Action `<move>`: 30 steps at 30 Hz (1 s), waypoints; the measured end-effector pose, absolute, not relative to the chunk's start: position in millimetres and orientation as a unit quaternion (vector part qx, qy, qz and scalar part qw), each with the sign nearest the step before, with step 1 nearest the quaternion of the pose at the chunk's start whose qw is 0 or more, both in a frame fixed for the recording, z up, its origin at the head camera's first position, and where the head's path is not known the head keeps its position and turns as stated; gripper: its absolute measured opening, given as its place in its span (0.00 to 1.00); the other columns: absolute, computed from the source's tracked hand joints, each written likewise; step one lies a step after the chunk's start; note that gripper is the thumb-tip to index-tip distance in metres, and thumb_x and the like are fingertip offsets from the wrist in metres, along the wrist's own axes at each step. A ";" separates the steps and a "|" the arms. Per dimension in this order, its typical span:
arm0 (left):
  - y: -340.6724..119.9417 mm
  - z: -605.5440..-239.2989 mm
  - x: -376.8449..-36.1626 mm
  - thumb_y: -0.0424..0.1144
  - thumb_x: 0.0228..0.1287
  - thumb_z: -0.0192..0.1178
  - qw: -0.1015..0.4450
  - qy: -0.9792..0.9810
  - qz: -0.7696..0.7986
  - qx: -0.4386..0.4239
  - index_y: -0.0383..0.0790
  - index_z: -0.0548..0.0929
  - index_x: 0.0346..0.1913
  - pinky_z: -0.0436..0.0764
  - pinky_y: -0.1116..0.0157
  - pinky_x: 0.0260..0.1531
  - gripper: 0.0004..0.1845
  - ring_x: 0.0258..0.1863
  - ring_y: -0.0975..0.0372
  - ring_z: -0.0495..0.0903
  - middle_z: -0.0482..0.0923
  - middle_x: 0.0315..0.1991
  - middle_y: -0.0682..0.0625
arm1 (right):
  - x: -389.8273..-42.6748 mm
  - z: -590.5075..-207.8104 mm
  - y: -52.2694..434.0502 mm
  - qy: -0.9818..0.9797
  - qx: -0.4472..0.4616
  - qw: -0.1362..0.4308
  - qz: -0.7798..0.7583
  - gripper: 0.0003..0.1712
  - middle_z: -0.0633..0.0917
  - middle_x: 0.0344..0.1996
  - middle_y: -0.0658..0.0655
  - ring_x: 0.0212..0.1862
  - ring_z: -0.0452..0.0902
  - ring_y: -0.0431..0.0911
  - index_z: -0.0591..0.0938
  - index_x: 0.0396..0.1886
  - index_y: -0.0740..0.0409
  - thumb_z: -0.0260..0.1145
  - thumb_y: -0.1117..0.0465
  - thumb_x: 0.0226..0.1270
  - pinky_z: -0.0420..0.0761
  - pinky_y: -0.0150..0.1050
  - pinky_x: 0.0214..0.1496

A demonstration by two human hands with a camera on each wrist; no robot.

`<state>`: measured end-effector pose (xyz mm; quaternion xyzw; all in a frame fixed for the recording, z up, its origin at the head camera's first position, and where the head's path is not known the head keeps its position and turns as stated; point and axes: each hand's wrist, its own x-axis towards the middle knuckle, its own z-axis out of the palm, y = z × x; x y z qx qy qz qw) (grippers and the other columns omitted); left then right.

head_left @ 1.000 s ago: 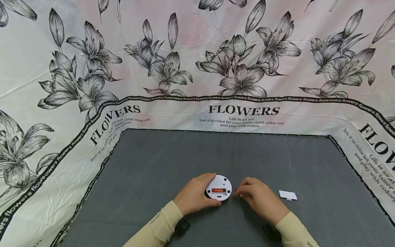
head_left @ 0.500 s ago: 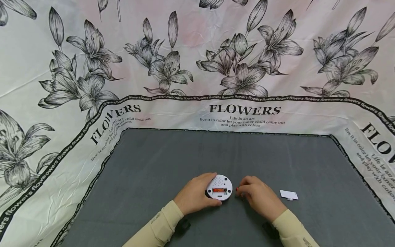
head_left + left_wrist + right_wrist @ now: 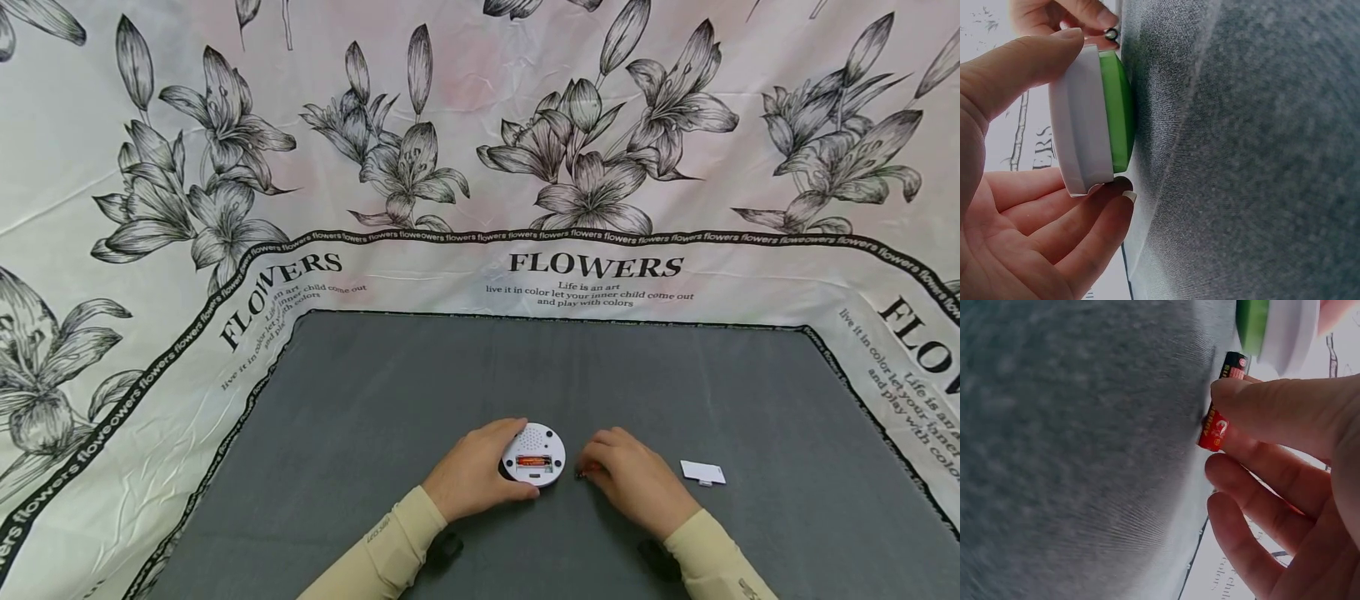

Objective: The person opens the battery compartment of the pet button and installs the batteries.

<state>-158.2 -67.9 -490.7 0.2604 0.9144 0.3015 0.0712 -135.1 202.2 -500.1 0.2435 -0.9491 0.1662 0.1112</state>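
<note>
Near front edge of grey surface (image 3: pixel 420 383): round white device (image 3: pixel 533 455) lying green face down, back up, battery bay open with one orange cell seated. Left hand (image 3: pixel 472 475) curled round device rim, thumb on one side, fingers (image 3: pixel 1094 219) on the other, clamped on it. Right hand (image 3: pixel 633 483) just right of device, not touching it, pinching a small red-and-black battery (image 3: pixel 1221 412) between thumb and forefinger, one end near the cloth. Small white battery cover (image 3: pixel 702 472) lying apart, further right. Floral printed cloth (image 3: pixel 480 167) behind and around.

Handling, judged: battery rigid, smooth, cylindrical, light; prone to rolling and slipping from a fingertip pinch. Best taken across the middle of the barrel, ends left free for seating against contacts. Device a hard plastic shell, light, likely to skate on cloth; rim grip from both sides suits it, keeping the bay unobstructed. Cover thin, probably with a fragile clip tab; best lifted by its long edges.
</note>
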 end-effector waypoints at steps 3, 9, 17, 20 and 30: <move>-67.6 -491.6 -158.4 0.55 0.59 0.82 0.066 0.915 0.298 0.265 0.41 0.72 0.80 0.80 0.58 0.70 0.50 0.70 0.60 0.80 0.78 0.75 0.50 | -134.6 -495.5 200.5 -0.952 0.234 0.116 0.162 0.15 0.83 0.32 0.38 0.40 0.77 0.36 0.88 0.32 0.41 0.85 0.65 0.57 0.84 0.38 0.41; -67.7 -492.6 -157.9 0.54 0.59 0.82 0.064 0.913 0.301 0.268 0.40 0.73 0.79 0.81 0.57 0.70 0.49 0.70 0.59 0.81 0.78 0.74 0.49 | -132.9 -480.7 189.3 -0.946 0.236 0.138 0.175 0.14 0.84 0.34 0.37 0.40 0.77 0.35 0.89 0.35 0.42 0.85 0.65 0.58 0.84 0.37 0.41; -69.6 -492.2 -157.2 0.55 0.61 0.81 0.063 0.911 0.301 0.276 0.40 0.72 0.80 0.83 0.59 0.65 0.48 0.67 0.60 0.82 0.78 0.74 0.49 | -128.0 -460.9 159.9 -0.927 0.271 0.153 0.211 0.16 0.84 0.35 0.39 0.40 0.78 0.35 0.89 0.36 0.44 0.84 0.68 0.57 0.83 0.34 0.40; -71.1 -492.7 -157.6 0.55 0.62 0.80 0.064 0.907 0.305 0.282 0.41 0.72 0.80 0.84 0.60 0.64 0.48 0.66 0.60 0.83 0.78 0.74 0.49 | -128.0 -463.0 148.9 -0.922 0.288 0.134 0.222 0.14 0.85 0.36 0.39 0.41 0.78 0.35 0.89 0.38 0.44 0.83 0.67 0.61 0.83 0.34 0.41; -72.5 -491.5 -158.6 0.52 0.64 0.79 0.066 0.903 0.313 0.288 0.40 0.71 0.81 0.84 0.59 0.66 0.47 0.68 0.58 0.82 0.77 0.76 0.49 | -130.1 -478.3 132.1 -0.909 0.317 0.129 0.237 0.11 0.86 0.41 0.44 0.41 0.79 0.36 0.90 0.43 0.48 0.82 0.63 0.64 0.84 0.35 0.42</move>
